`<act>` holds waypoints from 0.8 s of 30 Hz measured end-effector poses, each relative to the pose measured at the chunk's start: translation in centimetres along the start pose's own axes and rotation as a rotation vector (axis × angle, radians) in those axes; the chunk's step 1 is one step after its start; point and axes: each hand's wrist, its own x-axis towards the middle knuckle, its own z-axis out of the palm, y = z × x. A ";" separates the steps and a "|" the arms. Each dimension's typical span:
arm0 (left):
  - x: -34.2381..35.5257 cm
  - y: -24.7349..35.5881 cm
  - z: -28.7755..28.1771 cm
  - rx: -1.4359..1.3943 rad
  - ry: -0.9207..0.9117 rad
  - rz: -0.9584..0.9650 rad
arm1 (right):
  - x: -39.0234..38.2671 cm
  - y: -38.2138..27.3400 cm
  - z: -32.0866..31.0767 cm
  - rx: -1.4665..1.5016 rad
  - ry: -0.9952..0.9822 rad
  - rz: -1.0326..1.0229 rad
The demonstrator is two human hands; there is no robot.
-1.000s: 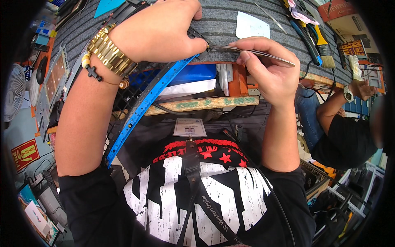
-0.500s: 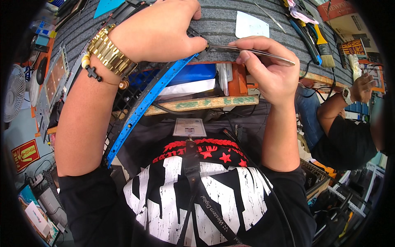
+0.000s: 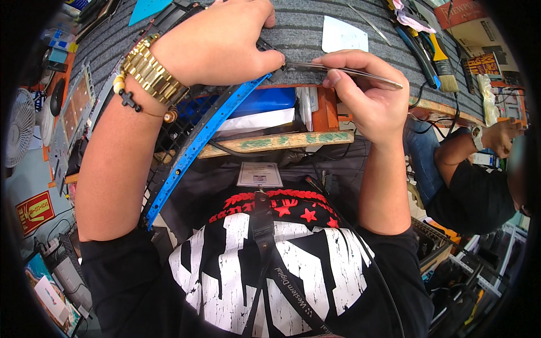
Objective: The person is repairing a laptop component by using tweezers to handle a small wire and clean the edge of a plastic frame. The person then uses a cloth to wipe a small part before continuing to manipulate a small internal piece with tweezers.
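Note:
My left hand (image 3: 220,42), curled over the black-and-blue frame (image 3: 202,143), grips its upper part; some fingertips are hidden. The frame slants from the bench toward my body, with a blue strip along one edge and dark mesh beside it. Thin metal tweezers (image 3: 383,82) are held in my right hand (image 3: 366,96), their tips at the frame's upper end, just beside my left thumb. The tiny part at the tips is too small to make out.
The grey ribbed mat (image 3: 298,28) carries a white sheet (image 3: 345,34), a thin metal rod (image 3: 369,22) and a brush (image 3: 448,79) among tools. Below are a blue object (image 3: 265,98) and a wooden ledge (image 3: 282,139). A co-worker (image 3: 468,191) is at right; a fan (image 3: 20,127) at left.
My hands and the frame stay almost still. The co-worker's hand at right has moved, first up, then down and leftward.

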 end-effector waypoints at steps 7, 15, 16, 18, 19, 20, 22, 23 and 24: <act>-0.7 1.5 -0.9 0.030 0.011 0.012 | -0.1 -0.1 0.0 0.005 -0.001 0.007; -0.8 1.7 -1.0 0.035 0.039 0.022 | -0.1 -0.1 -0.1 -0.056 -0.035 -0.037; -0.4 0.6 -0.6 0.015 0.022 0.020 | -0.1 -0.2 0.0 -0.052 -0.040 -0.029; -0.4 0.6 -0.6 -0.006 0.002 0.020 | -0.1 -0.2 0.0 -0.050 -0.043 -0.019; -0.9 1.7 -0.9 0.014 0.027 0.025 | -0.1 -0.1 -0.1 -0.046 -0.043 -0.013; -0.9 1.9 -0.9 0.024 0.039 0.029 | -0.1 0.0 -0.1 -0.042 -0.043 -0.007; -1.1 2.2 -1.0 0.035 0.050 0.026 | -0.1 0.1 -0.1 -0.026 -0.019 0.006; -0.8 2.0 -0.9 0.035 0.049 0.025 | -0.1 0.1 -0.1 -0.011 0.005 0.019; -0.8 1.7 -0.9 0.035 0.049 0.022 | -0.1 0.0 0.0 -0.010 0.003 0.018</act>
